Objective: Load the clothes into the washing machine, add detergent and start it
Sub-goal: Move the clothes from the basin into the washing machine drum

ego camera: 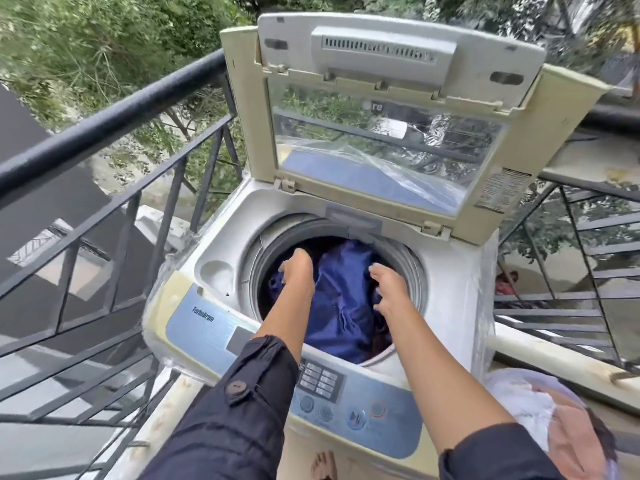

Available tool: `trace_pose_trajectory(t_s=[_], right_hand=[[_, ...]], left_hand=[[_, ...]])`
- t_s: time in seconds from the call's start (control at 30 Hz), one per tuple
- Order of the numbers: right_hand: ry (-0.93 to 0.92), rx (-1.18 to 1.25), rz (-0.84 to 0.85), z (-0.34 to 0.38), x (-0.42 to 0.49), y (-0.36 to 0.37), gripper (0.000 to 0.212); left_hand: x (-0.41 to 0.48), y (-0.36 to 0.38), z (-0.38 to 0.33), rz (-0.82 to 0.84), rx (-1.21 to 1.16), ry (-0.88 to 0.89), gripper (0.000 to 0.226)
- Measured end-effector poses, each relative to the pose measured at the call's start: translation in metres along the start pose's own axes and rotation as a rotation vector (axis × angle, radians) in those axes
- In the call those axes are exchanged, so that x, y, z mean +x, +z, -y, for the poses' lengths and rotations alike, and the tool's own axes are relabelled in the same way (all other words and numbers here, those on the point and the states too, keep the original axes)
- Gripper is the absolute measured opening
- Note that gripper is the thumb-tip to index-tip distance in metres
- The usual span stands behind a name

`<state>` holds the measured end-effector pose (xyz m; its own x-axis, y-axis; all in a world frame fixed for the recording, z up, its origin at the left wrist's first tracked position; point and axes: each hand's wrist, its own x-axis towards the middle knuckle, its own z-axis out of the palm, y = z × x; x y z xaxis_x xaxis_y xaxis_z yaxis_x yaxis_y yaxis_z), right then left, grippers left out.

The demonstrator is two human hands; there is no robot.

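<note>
A top-loading washing machine (221, 271) stands in front of me with its lid (388, 140) raised upright. A blue garment (341, 299) fills its round drum. Both my arms reach into the drum opening. My left hand (298, 268) is on the left part of the blue cloth, with its fingers curled down into it. My right hand (389, 289) rests on the cloth's right side with fingers bent over the fabric. The control panel (346, 403) with its buttons runs along the machine's near edge, under my forearms.
A basket (512, 386) with white and pink clothes sits at the lower right beside the machine. A black metal railing (114, 123) runs along the left and behind the machine on the right. Trees lie beyond it.
</note>
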<state>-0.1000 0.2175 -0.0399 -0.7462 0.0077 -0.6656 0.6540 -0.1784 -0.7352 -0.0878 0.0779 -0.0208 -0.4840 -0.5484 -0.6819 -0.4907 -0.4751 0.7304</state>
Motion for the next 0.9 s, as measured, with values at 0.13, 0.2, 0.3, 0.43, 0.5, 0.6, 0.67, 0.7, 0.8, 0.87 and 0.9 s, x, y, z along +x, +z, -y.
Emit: trace_pose_trajectory(t_s=[0.13, 0.2, 0.3, 0.43, 0.5, 0.6, 0.67, 0.7, 0.8, 0.87, 0.9], right_hand=[[0.05, -0.029, 0.052, 0.006, -0.019, -0.007, 0.036], [0.046, -0.03, 0.076, 0.007, -0.015, -0.012, 0.036], [0.046, -0.026, 0.122, 0.012, -0.015, -0.024, 0.034], [0.029, 0.038, 0.144, 0.019, -0.017, -0.043, 0.032], [-0.015, 0.074, 0.149, 0.027, -0.022, -0.059, 0.024], [-0.114, 0.146, 0.121, 0.043, -0.029, -0.088, 0.01], [-0.172, 0.186, 0.092, 0.053, -0.03, -0.116, 0.013], [-0.192, 0.189, 0.088, 0.057, -0.032, -0.132, 0.015], [-0.223, 0.233, 0.062, 0.068, -0.033, -0.179, 0.014], [-0.242, 0.259, 0.023, 0.073, -0.034, -0.218, 0.011], [-0.25, 0.259, 0.01, 0.074, -0.035, -0.239, 0.013]], left_hand=[[-0.024, 0.014, -0.003, -0.041, 0.021, 0.018, 0.049], [-0.033, 0.022, 0.002, -0.012, 0.054, 0.041, 0.046], [-0.039, 0.033, 0.009, -0.037, 0.14, 0.077, 0.041], [-0.048, 0.053, 0.017, 0.048, 0.075, 0.142, 0.023], [-0.06, 0.068, 0.024, 0.113, -0.02, 0.194, 0.024], [-0.09, 0.098, 0.029, 0.187, -0.204, 0.258, 0.027], [-0.117, 0.123, 0.032, 0.229, -0.258, 0.279, 0.026], [-0.128, 0.137, 0.037, 0.242, -0.274, 0.277, 0.024], [-0.159, 0.176, 0.058, 0.298, -0.292, 0.261, 0.023], [-0.177, 0.202, 0.081, 0.325, -0.266, 0.254, 0.025], [-0.185, 0.216, 0.095, 0.331, -0.256, 0.244, 0.026]])
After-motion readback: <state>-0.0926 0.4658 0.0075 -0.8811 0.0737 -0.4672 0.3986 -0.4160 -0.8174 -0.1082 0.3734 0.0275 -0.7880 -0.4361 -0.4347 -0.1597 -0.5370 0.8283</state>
